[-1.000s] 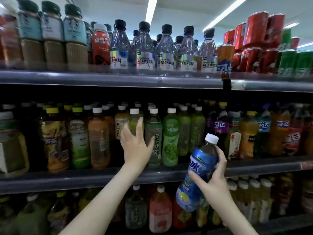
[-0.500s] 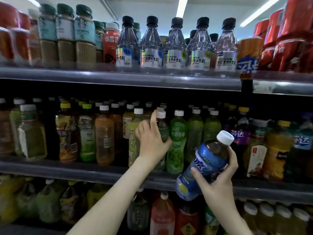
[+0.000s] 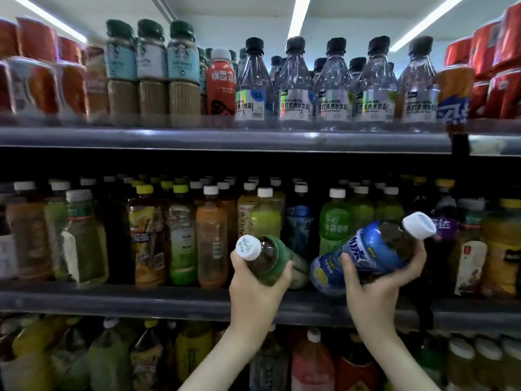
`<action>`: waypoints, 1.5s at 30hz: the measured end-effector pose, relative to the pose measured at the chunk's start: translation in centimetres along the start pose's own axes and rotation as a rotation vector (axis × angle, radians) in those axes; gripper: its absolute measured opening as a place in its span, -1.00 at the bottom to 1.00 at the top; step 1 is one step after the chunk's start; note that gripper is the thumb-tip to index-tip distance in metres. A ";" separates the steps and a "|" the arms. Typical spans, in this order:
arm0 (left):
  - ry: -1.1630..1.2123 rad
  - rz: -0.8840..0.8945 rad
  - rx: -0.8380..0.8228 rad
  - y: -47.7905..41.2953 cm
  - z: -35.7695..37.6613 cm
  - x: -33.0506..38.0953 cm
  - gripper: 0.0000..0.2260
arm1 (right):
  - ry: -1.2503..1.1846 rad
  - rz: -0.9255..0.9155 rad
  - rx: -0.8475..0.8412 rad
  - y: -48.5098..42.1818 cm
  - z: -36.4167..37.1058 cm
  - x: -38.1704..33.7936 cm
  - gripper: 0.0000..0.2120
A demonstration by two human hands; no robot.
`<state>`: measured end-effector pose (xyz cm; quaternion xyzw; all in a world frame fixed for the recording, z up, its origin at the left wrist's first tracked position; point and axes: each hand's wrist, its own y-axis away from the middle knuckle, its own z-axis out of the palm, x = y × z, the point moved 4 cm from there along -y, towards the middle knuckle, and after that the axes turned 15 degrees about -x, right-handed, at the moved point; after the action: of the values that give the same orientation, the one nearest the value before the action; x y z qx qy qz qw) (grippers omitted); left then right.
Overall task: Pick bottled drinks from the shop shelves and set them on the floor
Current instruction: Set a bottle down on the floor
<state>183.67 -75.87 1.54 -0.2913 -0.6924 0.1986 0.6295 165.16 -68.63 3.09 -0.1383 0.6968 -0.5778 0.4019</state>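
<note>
Two bottles gripped: green-label bottle [image 3: 272, 261] in left hand [image 3: 255, 292], blue-label bottle [image 3: 366, 252] in right hand [image 3: 375, 292].

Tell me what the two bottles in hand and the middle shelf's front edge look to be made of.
Green-label bottle: clear plastic, probably; dark drink shows through, matte white cap.
Blue-label bottle: likely the same clear plastic, under a glossy printed wrap that catches light.
Shelf edge: looks like grey painted metal or hard plastic with a dull sheen; the picture cannot settle which.
</note>
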 end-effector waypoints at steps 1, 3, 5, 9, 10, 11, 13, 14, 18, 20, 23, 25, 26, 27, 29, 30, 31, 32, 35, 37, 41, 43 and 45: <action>0.021 0.018 0.012 -0.1 -1.1 0.4 -0.47 | -0.009 0.011 0.015 -0.2 0.5 -0.1 -0.08; 0.080 0.048 0.019 -0.5 -3.5 1.3 -0.42 | -0.036 0.049 0.013 -0.5 1.5 0.0 -0.11; 0.141 0.071 0.007 -1.1 -6.0 2.0 -0.39 | -0.013 0.102 -0.036 -0.7 2.9 0.1 -0.12; 0.138 0.093 -0.060 -2.0 -10.0 2.4 -0.54 | 0.164 0.139 -0.162 -0.8 5.8 0.7 -0.12; 0.141 0.085 -0.071 -2.1 -10.9 2.3 -0.55 | 0.209 0.163 -0.194 -0.8 6.5 0.9 -0.10; 0.147 0.074 -0.081 -2.3 -11.7 2.0 -0.55 | 0.247 0.200 -0.222 -0.9 7.1 1.2 -0.07; 0.155 0.053 -0.101 -2.5 -13.1 1.4 -0.54 | 0.288 0.286 -0.266 -1.3 8.0 1.7 -0.05; 0.158 0.043 -0.111 -2.6 -13.8 1.0 -0.54 | 0.301 0.326 -0.287 -1.5 8.5 2.0 -0.05; 0.128 0.022 -0.125 -2.9 -16.1 0.0 -0.50 | 0.492 0.457 -0.386 -2.6 9.9 2.6 -0.06; 0.099 0.017 -0.110 -3.1 -16.9 -0.3 -0.51 | 0.595 0.475 -0.390 -2.6 10.3 2.3 -0.05; 0.077 0.008 -0.094 -3.3 -17.7 -0.6 -0.50 | 0.772 0.485 -0.370 -2.5 10.2 1.7 -0.05; 0.056 -0.001 -0.093 -3.4 -18.0 -0.6 -0.48 | 0.899 0.405 -0.305 -2.5 10.2 0.8 -0.08; 0.047 -0.001 -0.096 -3.5 -18.0 -0.5 -0.48 | 0.887 0.314 -0.262 -2.5 10.5 0.1 -0.11; 0.037 0.001 -0.098 -3.5 -18.0 -0.5 -0.48 | 0.830 0.198 -0.238 -2.4 11.0 -0.7 -0.15; 0.021 0.006 -0.101 -3.4 -17.8 -0.5 -0.48 | 0.673 0.028 -0.304 -2.0 12.7 -1.9 -0.21; 0.015 0.004 -0.101 -3.5 -17.6 -0.5 -0.48 | 0.597 0.014 -0.372 -1.9 13.6 -2.2 -0.21; 0.011 0.001 -0.102 -3.5 -17.5 -0.6 -0.49 | 0.527 0.039 -0.433 -2.1 14.6 -2.2 -0.18; 0.009 -0.002 -0.101 -3.5 -17.3 -0.6 -0.50 | 0.463 0.089 -0.475 -2.4 15.4 -2.0 -0.13; 0.010 -0.009 -0.097 -3.4 -16.8 -0.7 -0.50 | 0.299 0.281 -0.525 -3.3 17.3 -0.6 -0.01; 0.011 -0.022 -0.093 -3.3 -16.6 -0.9 -0.50 | 0.235 0.423 -0.541 -3.6 17.8 0.6 0.00; 0.019 -0.045 -0.083 -3.2 -16.6 -1.4 -0.55 | 0.232 0.490 -0.531 -3.2 17.4 1.6 -0.08; 0.032 -0.055 -0.086 -3.1 -16.6 -1.6 -0.52 | 0.174 0.463 -0.522 -3.1 16.8 1.4 -0.15; 0.054 -0.068 -0.090 -3.1 -16.5 -1.7 -0.49 | 0.154 0.451 -0.515 -3.0 16.2 0.7 -0.24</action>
<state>199.58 -80.82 4.40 -0.3009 -0.6928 0.1382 0.6406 175.56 -81.26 5.41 -0.0339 0.8609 -0.2885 0.4176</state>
